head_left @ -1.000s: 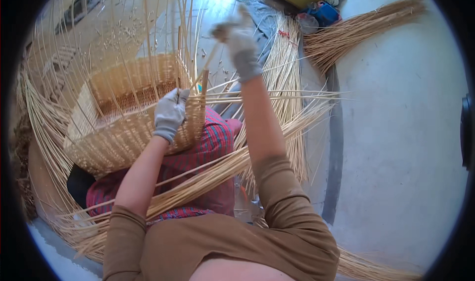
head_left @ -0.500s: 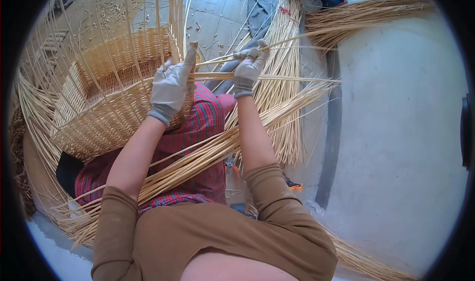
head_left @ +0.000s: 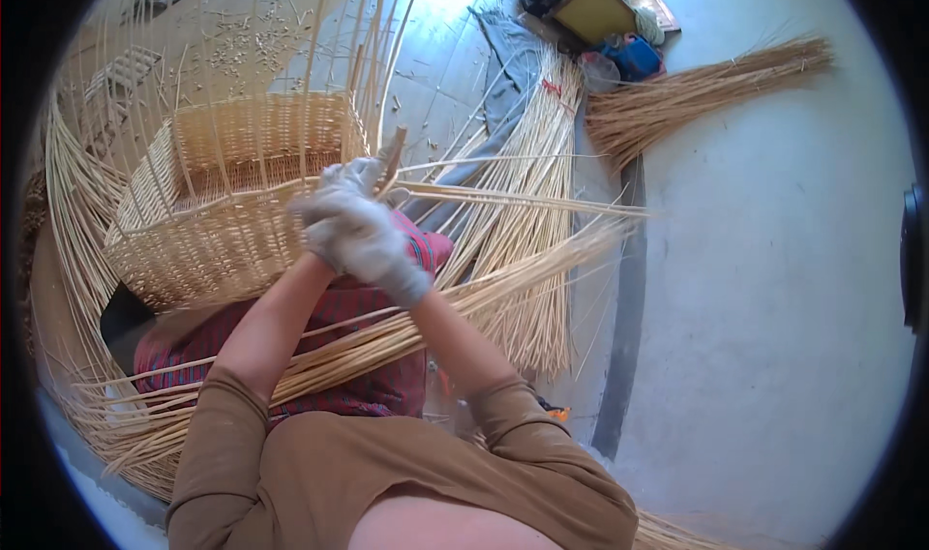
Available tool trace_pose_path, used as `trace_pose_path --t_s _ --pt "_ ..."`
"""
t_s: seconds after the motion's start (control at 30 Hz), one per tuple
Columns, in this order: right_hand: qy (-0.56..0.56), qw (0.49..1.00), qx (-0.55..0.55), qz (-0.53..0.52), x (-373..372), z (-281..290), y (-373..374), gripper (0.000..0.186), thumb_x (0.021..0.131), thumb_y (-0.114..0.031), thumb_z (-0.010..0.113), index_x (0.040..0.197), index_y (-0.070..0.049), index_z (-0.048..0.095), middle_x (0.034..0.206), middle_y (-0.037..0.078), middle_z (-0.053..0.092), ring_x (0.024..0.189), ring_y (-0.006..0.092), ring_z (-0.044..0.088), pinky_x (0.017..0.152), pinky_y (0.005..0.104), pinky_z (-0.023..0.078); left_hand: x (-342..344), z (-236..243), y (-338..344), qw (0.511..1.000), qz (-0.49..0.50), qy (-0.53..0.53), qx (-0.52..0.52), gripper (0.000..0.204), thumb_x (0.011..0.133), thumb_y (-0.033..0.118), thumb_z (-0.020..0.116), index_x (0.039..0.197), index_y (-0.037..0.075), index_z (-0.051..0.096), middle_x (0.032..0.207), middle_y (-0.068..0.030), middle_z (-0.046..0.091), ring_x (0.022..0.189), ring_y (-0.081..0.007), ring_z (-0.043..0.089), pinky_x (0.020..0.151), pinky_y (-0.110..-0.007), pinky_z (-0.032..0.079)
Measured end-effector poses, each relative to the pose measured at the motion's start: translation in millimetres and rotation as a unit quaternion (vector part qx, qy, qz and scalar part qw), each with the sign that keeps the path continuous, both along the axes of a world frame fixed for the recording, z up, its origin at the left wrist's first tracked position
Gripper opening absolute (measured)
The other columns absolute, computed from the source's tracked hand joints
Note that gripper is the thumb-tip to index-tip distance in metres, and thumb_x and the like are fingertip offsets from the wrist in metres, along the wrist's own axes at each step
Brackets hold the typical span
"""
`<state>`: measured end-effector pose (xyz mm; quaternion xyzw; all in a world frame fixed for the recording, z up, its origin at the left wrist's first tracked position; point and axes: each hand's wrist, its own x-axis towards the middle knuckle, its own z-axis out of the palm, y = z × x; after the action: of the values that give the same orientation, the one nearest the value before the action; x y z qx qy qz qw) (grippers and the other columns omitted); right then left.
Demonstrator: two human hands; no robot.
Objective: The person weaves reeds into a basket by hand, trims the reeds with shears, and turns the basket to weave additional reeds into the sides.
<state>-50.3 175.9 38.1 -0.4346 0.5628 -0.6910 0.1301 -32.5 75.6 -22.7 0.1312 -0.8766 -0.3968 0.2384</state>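
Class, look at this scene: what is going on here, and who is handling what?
A person in pale gloves is weaving a basket from thin cane. Both hands are bunched together at its near rim: the right hand lies over the left hand, gripping a strand that runs off to the right. Uprights stand unwoven above the basket. More cane lies on the floor.

Pale grey-white knitted work gloves are worn on the left hand point(head_left: 324, 223) and the right hand point(head_left: 373, 245), 2 in all. A brown top is worn, its sleeves pushed up near the elbows. Red checked cloth, possibly trousers or an apron, is seen over the lap.
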Motion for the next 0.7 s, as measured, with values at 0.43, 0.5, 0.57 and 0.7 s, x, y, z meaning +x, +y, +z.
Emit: trace_pose_path --t_s 0.43,0.5,0.57,0.7 --pt "0.221 0.820 0.429 -0.307 -80 15 -4 0.049 0.075 -0.045 0.081 0.097 -0.005 0.062 0.092 0.016 0.062 0.087 0.0359 0.062 0.078 0.0473 0.049 -33 163 -82 0.992 -0.055 0.080 0.075 0.037 0.095 0.031 0.065 0.100 -0.005 0.059 0.098 -0.0134 0.066 0.092 -0.0287 0.065 0.093 -0.035 0.051" --pt "0.251 0.773 0.415 -0.409 -61 6 -32 0.041 0.081 -0.042 0.076 0.096 -0.006 0.062 0.091 0.016 0.062 0.085 0.0353 0.062 0.075 0.0467 0.049 -76 184 -61 0.992 -0.043 0.091 -0.075 0.050 0.095 0.026 0.065 0.137 0.003 0.050 0.125 -0.0147 0.063 0.103 -0.0243 0.065 0.088 -0.035 0.053" --pt "0.217 0.808 0.433 -0.336 -42 4 -61 0.032 0.089 -0.038 0.067 0.097 -0.007 0.064 0.091 0.016 0.063 0.086 0.0358 0.062 0.077 0.0460 0.049 -64 168 -53 0.965 0.049 0.192 -0.171 0.070 0.090 0.028 0.070 0.151 0.010 0.039 0.137 -0.0162 0.057 0.111 -0.0304 0.063 0.094 -0.038 0.051" --pt "0.250 0.757 0.539 -0.274 -82 27 -30 0.032 0.087 -0.038 0.067 0.094 -0.007 0.070 0.087 0.015 0.069 0.081 0.0356 0.066 0.073 0.0464 0.050 62 127 -17 0.961 -0.226 0.153 0.038 0.060 0.085 0.022 0.073 0.141 0.012 0.052 0.134 -0.0155 0.060 0.117 -0.0351 0.060 0.098 -0.041 0.050"
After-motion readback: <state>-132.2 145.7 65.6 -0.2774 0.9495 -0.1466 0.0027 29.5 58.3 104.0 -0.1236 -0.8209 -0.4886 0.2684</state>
